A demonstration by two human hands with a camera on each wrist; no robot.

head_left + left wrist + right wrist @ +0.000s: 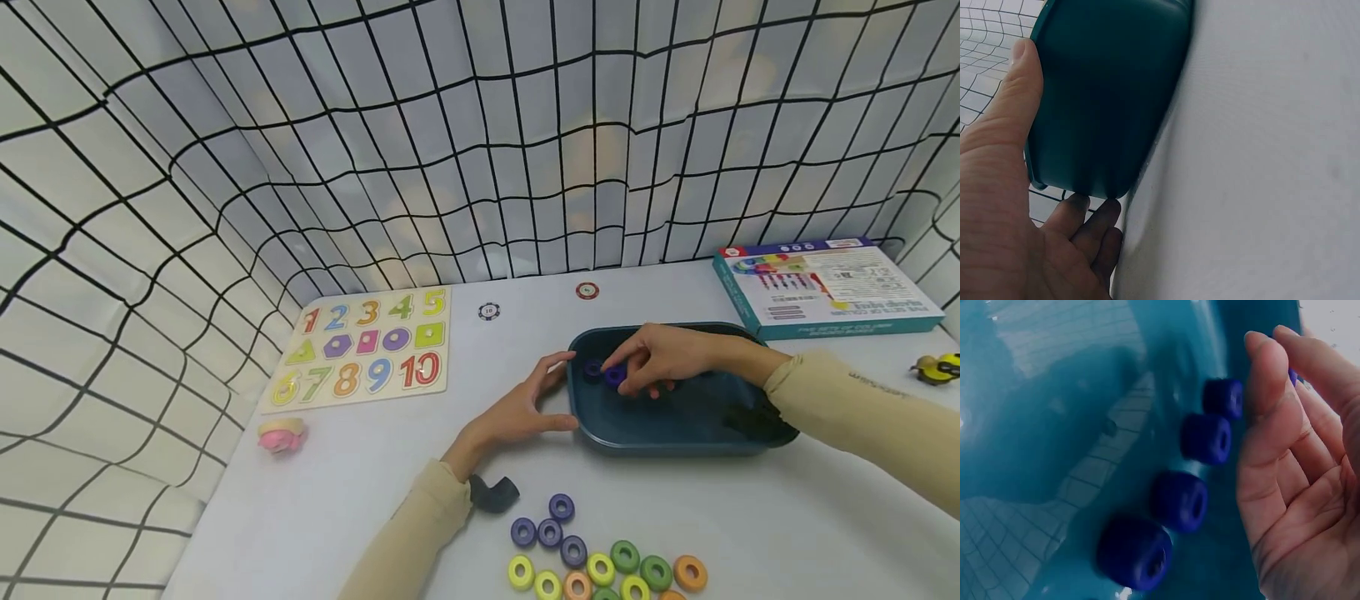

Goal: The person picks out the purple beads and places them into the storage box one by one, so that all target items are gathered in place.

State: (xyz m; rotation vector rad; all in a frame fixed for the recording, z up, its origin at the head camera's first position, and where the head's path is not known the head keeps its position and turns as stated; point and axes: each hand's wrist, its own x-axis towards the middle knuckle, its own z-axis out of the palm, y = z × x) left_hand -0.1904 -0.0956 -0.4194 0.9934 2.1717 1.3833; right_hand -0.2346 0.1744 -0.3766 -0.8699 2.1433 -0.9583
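My right hand [663, 354] reaches into a dark teal tray [675, 433] and pinches a purple ring [1292, 377] between thumb and fingers, which hide most of it. Along the tray floor in the right wrist view, several thick purple rings [1180, 501] stand in a row beside that hand. My left hand [521, 408] is spread at the tray's left end, thumb and fingertips touching it. The left wrist view has the thumb [1019, 81] along one edge of the tray and the other fingers [1100, 225] against its end wall.
Purple, yellow, green and orange rings [573, 552] lie in front of the tray, near a dark curved piece [495, 494]. A number board [360, 350] and pink toy [281, 435] are at left. Two chips [587, 291] and a box [832, 287] lie behind; black netting surrounds the table.
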